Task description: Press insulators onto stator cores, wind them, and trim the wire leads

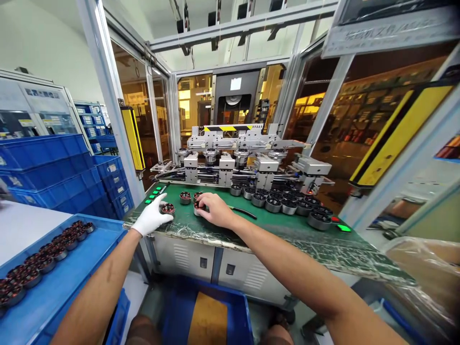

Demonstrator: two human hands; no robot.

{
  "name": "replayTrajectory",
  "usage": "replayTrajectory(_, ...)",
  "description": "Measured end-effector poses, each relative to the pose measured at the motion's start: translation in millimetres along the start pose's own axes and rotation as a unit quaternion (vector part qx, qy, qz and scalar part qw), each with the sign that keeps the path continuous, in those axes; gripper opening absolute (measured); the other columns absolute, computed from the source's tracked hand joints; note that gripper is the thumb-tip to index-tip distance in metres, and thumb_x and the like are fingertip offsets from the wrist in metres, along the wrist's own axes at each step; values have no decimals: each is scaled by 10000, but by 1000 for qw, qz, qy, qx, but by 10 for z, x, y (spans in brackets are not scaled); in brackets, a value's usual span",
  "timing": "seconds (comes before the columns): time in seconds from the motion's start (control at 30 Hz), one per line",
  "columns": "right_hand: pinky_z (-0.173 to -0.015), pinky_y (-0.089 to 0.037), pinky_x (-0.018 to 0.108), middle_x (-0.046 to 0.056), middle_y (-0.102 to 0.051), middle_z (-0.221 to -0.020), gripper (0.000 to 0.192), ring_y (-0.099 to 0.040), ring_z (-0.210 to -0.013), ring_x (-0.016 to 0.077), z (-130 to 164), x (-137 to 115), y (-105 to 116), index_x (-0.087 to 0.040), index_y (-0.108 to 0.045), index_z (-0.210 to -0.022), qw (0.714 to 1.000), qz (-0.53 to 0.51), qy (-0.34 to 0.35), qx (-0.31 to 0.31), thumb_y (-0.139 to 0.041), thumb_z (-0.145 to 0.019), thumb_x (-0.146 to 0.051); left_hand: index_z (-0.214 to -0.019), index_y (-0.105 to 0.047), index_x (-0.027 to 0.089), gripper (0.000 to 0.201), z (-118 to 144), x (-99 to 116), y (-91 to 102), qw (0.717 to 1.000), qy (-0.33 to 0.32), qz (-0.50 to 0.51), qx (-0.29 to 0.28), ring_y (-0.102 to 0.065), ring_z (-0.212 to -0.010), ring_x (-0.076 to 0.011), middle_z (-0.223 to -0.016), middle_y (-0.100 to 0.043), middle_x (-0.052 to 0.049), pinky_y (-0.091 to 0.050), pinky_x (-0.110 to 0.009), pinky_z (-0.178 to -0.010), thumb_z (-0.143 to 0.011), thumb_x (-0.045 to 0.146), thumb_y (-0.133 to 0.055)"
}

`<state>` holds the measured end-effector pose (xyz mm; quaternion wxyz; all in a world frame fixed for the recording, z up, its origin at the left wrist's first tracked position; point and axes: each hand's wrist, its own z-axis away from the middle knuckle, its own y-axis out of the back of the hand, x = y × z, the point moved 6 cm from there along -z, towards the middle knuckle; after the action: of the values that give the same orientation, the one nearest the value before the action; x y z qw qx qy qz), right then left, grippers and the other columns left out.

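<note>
Copper-wound ring [196, 211] near frame centre: your bare right hand [212, 209] pinches it. Just left, your gloved left hand [153, 216] curves wide around a second ring [167, 209], grip unclear. Centre right, black-topped rings [288, 208] crowd the green table [280, 226].

- Stacked blue plastic crates [46, 167] at the left edge of the frame, a shorter crate stack [115, 184] just beside them.
- A blue bin rack [91, 120] behind, upper left.
- Yellow-and-black guard bars — a narrow bar [132, 139] left of centre, a wider, slanting bar [398, 136] at right.
- A sign [391, 36] with printed characters, upper right; lettering blurred.
- Bottom centre: a blue floor crate [240, 309] — brown sheet [210, 318] inside.
- Clear plastic wrap [424, 247], lower right.
</note>
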<state>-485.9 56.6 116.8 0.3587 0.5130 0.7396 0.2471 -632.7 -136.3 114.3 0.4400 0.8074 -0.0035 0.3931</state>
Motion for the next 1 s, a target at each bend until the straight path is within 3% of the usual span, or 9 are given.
replayTrajectory(0.13,-995,-438,387,77,-675,-1092,128,-579,-1159,230,13,-66,60,-155,-625,-816,999,31,10,-25,-734,-833,-219,-1537,-290,209,927,-34,8,-27,1000,-11,14,-2,-626,-1177,-240,-1353,-612,-101,-458,-378,-1065,-720,321,-713)
replayTrajectory(0.27,-1050,-385,468,166,-596,-1272,124,-493,-1269,299,-1,-309,51,-115,-655,-984,995,90,-6,-31,-608,-928,-215,-1493,-382,186,911,-39,28,-20,1000,-11,18,-2,-616,-1201,-263,-1327,-633,-117,-456,-389,-1074,-698,429,-755)
replayTrajectory(0.4,-885,-489,347,106,-665,-1109,189,-623,-1029,223,-107,-643,-265,-140,-669,-1021,987,117,-11,-106,-612,-942,-302,-1455,-430,173,865,-44,46,-1,1000,-20,16,-4,-607,-1220,-262,-1342,-629,-113,-447,-392,-1091,-695,431,-752)
replayTrajectory(0.5,-819,-508,319,75,-679,-996,162,-641,-929,186,-235,-740,-441,-128,-669,-982,979,137,-33,-150,-600,-942,-269,-1428,-458,160,841,-57,48,14,1000,-24,10,-7,-600,-1234,-270,-1354,-622,-117,-440,-406,-1102,-692,448,-747)
replayTrajectory(0.7,-767,-475,289,71,-688,-916,104,-635,-869,183,-253,-739,-331,-129,-699,-891,967,149,5,-208,-601,-857,-139,-1375,-507,163,805,-117,-12,5,1000,-24,9,-6,-595,-1248,-272,-1346,-631,-122,-443,-402,-1102,-676,472,-759)
replayTrajectory(0.87,-669,-398,252,58,-679,-884,108,-619,-807,163,-80,-702,-123,-155,-713,-819,970,145,49,-190,-611,-831,-120,-1378,-496,162,840,-97,-40,-21,1000,-17,12,-19,-603,-1239,-265,-1340,-635,-123,-457,-392,-1092,-667,520,-764)
replayTrajectory(1.0,-780,-419,268,69,-655,-1010,227,-587,-944,176,-79,-478,98,-180,-701,-1047,984,154,32,-82,-575,-961,-347,-1478,-385,144,933,-103,135,148,998,-32,-19,-50,-613,-1230,-271,-1371,-613,-146,-478,-399,-1068,-714,571,-708)
